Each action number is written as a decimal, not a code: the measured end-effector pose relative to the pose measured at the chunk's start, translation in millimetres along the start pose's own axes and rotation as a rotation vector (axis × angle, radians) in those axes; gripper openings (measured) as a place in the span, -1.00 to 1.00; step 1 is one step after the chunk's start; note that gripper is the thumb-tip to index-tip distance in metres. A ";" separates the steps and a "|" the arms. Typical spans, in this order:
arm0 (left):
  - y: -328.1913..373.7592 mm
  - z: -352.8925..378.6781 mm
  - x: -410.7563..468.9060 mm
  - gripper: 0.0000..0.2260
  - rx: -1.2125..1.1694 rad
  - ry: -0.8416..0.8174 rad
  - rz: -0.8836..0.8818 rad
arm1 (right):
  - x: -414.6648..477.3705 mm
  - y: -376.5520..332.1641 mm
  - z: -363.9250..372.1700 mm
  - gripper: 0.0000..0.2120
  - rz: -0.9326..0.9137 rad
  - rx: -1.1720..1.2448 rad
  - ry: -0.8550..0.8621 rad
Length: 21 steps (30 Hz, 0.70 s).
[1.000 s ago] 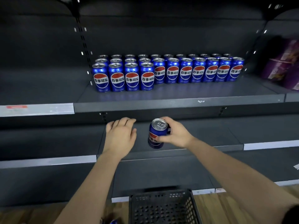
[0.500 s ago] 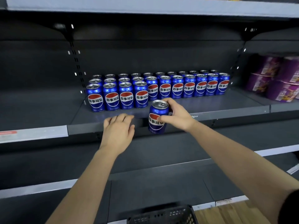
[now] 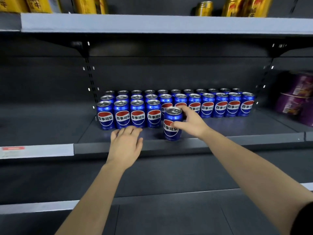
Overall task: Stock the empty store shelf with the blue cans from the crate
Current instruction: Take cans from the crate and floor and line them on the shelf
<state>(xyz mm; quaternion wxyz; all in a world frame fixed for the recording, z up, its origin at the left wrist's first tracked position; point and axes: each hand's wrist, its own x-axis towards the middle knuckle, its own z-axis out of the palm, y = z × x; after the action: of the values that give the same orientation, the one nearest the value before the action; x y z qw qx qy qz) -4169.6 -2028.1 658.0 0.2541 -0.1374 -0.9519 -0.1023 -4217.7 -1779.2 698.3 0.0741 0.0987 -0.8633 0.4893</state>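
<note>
Blue can (image 3: 171, 123) upright in the right hand (image 3: 191, 122), thumb laid across the logo, fingers curled round the back near the rim: a firm clasp! It sits low at the front lip of the dark shelf (image 3: 220, 131), and whether its base touches the deck I cannot tell. At ten o'clock of it stands the front row (image 3: 138, 114) of four cans, labels out, with a gap between its last can and the held one. At twelve o'clock two longer rows (image 3: 207, 106) run behind, stretching out toward two o'clock. At eight o'clock of the can is the left hand (image 3: 126, 145), palm down over the shelf's edge, fingers straight and loose, holding nothing, tips just short of the front row. At twelve o'clock of the view, yellow cans (image 3: 233, 6) line the shelf above. At three o'clock there are purple packs (image 3: 296, 99), blurred. At nine o'clock, a pale price strip (image 3: 37, 150) carries a red tag.
</note>
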 end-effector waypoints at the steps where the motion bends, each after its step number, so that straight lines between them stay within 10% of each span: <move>1: 0.0 1.1 0.6 -0.68 0.004 -0.001 -0.005 | 2.5 3.3 0.2 -0.41 0.008 0.005 0.005; 21: 26.4 34.5 3.0 -0.71 -0.028 0.000 -0.025 | 10.0 35.9 27.3 -0.05 -0.002 -0.061 0.161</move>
<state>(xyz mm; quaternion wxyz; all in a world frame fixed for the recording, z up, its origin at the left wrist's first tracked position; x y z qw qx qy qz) -4179.5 -1993.4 633.5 0.2507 -0.1293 -0.9520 -0.1189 -4237.0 -1785.6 656.8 0.1468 0.0575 -0.8689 0.4692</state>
